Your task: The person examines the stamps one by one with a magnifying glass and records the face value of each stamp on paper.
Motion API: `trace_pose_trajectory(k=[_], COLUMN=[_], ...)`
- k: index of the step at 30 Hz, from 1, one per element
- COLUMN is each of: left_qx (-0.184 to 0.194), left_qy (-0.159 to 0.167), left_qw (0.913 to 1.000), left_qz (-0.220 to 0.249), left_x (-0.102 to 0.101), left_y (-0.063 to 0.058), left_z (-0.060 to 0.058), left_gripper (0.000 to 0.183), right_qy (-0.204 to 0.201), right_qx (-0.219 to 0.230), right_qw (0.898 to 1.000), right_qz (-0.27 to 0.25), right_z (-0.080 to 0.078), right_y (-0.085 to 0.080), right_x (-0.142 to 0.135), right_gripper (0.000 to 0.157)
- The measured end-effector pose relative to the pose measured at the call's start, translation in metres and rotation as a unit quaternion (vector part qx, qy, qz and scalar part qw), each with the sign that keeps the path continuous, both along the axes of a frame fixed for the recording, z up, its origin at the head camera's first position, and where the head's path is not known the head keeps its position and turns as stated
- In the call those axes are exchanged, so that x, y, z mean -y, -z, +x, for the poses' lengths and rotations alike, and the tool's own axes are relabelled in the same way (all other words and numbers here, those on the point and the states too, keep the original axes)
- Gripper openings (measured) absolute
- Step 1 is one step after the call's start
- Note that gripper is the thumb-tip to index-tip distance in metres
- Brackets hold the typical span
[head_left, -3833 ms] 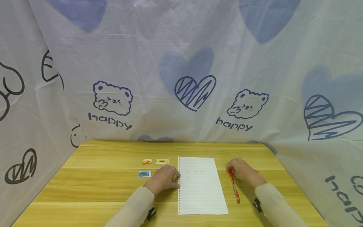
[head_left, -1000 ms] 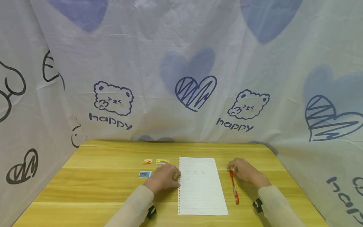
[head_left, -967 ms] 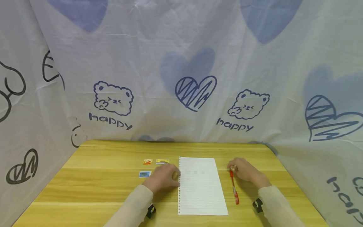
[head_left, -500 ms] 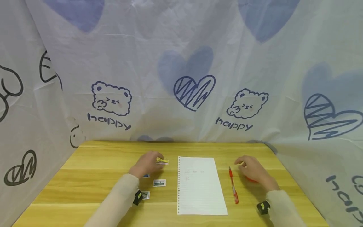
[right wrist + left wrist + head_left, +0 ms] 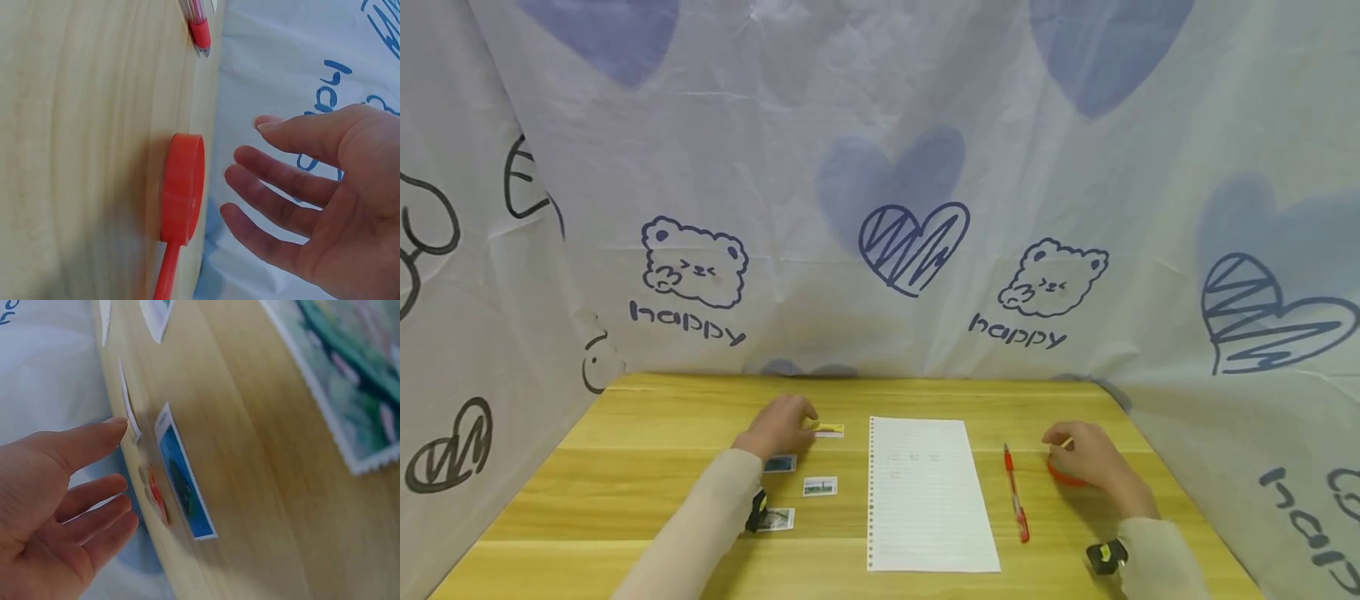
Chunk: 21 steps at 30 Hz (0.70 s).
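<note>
My left hand (image 5: 778,427) hovers over the far stamps at the left, fingers loosely bent and holding nothing. In the left wrist view its fingers are close to a red-and-orange stamp (image 5: 156,499) and a blue stamp (image 5: 181,478). A yellow stamp (image 5: 831,432) lies just right of that hand. Two more stamps lie nearer: a pale green one (image 5: 820,486) and one partly behind the wrist (image 5: 777,520). My right hand (image 5: 1093,458) is above a red magnifying glass (image 5: 183,187), apart from it, with relaxed fingers and nothing held.
A sheet of lined paper (image 5: 932,517) with faint written numbers lies mid-table. To its right is a red pen (image 5: 1015,496). A printed cloth (image 5: 880,167) hangs behind the wooden table (image 5: 647,433). Black wrist cameras (image 5: 1107,557) sit on both wrists.
My left hand has left the paper's left edge and moved left over the stamps, uncovering two nearer ones. My right hand has moved right, away from the pen, which stays on the table.
</note>
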<state>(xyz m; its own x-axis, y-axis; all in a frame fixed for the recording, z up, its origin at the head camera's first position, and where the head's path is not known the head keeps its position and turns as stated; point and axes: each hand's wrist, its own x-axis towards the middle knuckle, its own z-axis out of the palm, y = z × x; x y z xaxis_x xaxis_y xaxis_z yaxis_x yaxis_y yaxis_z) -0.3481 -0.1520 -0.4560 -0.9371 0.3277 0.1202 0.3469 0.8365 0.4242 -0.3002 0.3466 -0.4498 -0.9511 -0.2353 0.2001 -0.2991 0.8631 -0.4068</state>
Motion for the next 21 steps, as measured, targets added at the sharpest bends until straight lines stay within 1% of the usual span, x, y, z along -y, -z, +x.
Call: trace_pose_trajectory(k=[8,14,19,21], left_qx=[0.015,0.023,0.024,0.023], left_qy=[0.006,0.004,0.003,0.001], left_qw=[0.9999,0.9997,0.9997,0.9997], left_qz=[0.006,0.008,0.006,0.004], left_x=[0.002,0.002,0.002,0.002], left_y=[0.003,0.005,0.006,0.007], left_z=[-0.005,-0.008,-0.010,-0.010], left_gripper=[0.023,0.013,0.011,0.011], right_qy=[0.015,0.026,0.052,0.053], right_qx=[0.016,0.025,0.030,0.034], right_qw=[1.000,0.999,0.998,0.998], right_qz=[-0.019,-0.024,-0.018,-0.014], right_z=[0.005,0.006,0.007,0.008], right_y=[0.005,0.008,0.005,0.004], right_x=[-0.008,-0.016,-0.026,-0.028], right_gripper=[0.017,0.013,0.019,0.020])
